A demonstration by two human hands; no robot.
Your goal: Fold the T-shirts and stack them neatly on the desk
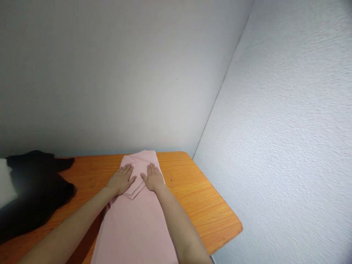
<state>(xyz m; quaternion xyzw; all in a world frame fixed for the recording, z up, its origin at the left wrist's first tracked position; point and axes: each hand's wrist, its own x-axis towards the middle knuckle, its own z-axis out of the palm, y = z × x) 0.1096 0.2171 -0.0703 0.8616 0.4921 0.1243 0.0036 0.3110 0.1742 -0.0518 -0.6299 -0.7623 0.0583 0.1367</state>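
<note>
Nearest to us our two forearms run up from the bottom edge, bare, converging toward the middle of the view. Between them and under them lies the pink cloth (137, 223), a long folded strip that stretches from the near edge of the table (198, 198) away to its far edge by the wall (110, 73). We see a folded flap on the far part of the cloth, its corner pointing back toward us between the hands.

Our left hand (121, 179) rests flat on the cloth, palm down, fingers spread and straight, gripping nothing. Our right hand (153, 177) lies just beside it in the same way, palm down, fingers extended and slightly apart, pressing on the flap and holding nothing. The thumbs point toward each other, near but apart.

The table is orange wood grain with a rounded right corner, set into the corner of two pale walls. To the left on the table lies a black garment (35, 190), crumpled, well apart from the pink cloth. At the far left edge, beside the black garment, shows something white (5, 183); we cannot tell what it is.
</note>
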